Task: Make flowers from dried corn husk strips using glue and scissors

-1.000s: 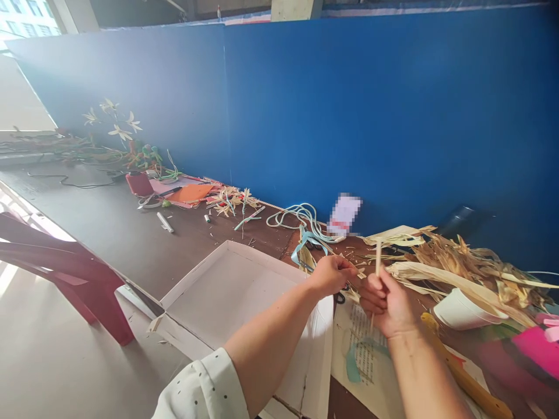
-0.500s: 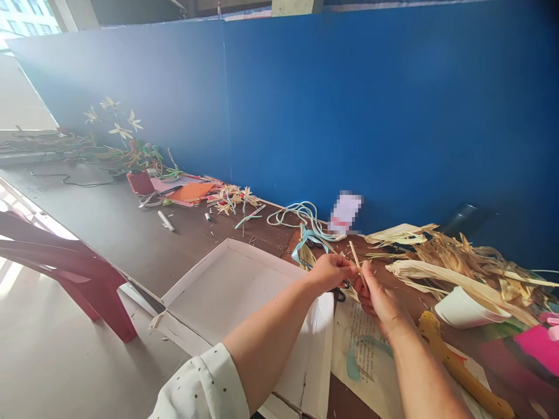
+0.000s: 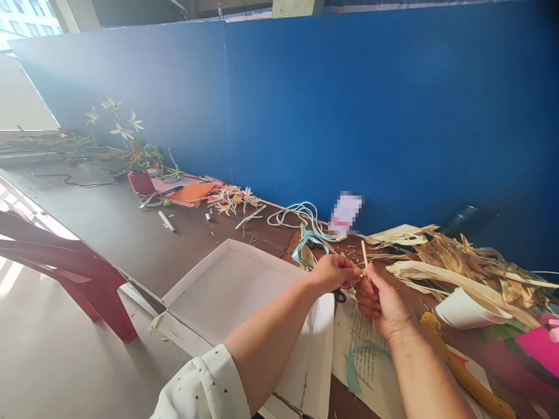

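Your right hand [image 3: 382,299] is closed around a thin pale stick [image 3: 365,254], the thumb pressed along it and the upper end poking out above the grip. The stick is near upright with a slight tilt, held over the counter [image 3: 126,224] toward its right end. Your left hand [image 3: 335,273] has its fingers drawn together in a pinch right beside the stick. A small pale bit shows at those fingertips, but you cannot tell from here whether they grip it or what it is.

The step in hand looks like fine finger work near the upper part of the stick, the right hand steadying and the left hand working at its side. From this pose, the next move seems to call for a firm, unmoving right grip and a light, precise left pinch, with the stick's top kept free of both hands.

Beneath the right hand, a printed sheet [image 3: 343,343] lies on the counter with a blue ribbon [image 3: 353,375] across it. Under your left forearm sits a shallow white box [image 3: 236,285], near the counter's front edge. Along the back edge, against the blue panel [image 3: 349,116], dry husks [image 3: 445,256] are heaped at the right, with a white cup [image 3: 465,309] tipped on its side just in front. A coil of pale cord [image 3: 279,218] lies farther left on that same edge.
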Available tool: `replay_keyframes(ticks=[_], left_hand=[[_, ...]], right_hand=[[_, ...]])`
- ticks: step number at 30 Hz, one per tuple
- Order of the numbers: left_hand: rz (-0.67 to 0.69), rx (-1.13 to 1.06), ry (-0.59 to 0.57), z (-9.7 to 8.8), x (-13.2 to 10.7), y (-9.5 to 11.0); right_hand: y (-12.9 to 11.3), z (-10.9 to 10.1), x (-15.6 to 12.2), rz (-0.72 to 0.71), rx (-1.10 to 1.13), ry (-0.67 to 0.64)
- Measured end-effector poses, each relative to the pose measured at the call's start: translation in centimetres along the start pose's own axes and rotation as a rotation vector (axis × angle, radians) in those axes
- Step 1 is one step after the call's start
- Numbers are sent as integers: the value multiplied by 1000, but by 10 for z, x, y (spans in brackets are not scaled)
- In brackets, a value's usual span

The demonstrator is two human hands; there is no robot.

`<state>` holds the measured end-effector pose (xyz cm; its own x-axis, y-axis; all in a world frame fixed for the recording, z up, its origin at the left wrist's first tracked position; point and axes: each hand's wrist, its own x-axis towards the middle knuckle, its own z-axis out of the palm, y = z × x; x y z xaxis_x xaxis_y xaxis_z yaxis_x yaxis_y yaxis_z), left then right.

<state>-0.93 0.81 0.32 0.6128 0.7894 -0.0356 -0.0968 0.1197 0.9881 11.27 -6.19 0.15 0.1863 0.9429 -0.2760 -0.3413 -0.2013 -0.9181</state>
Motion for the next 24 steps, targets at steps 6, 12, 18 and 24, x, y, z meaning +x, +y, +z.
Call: replay_keyframes(ticks=[6, 12, 18, 24], left_hand=[[-44, -50, 37, 1, 4, -3], [-64, -72, 100, -1, 1, 3], [-26, -59, 12, -3, -1, 0], [-11, -99, 24, -2, 4, -9]], right_hand=[[-2, -2, -1, 5, 64, -1], [-5, -8, -1, -9, 135, -9], [-4, -3, -1, 12, 171, -12], [-2, -3, 1, 31, 178, -28]])
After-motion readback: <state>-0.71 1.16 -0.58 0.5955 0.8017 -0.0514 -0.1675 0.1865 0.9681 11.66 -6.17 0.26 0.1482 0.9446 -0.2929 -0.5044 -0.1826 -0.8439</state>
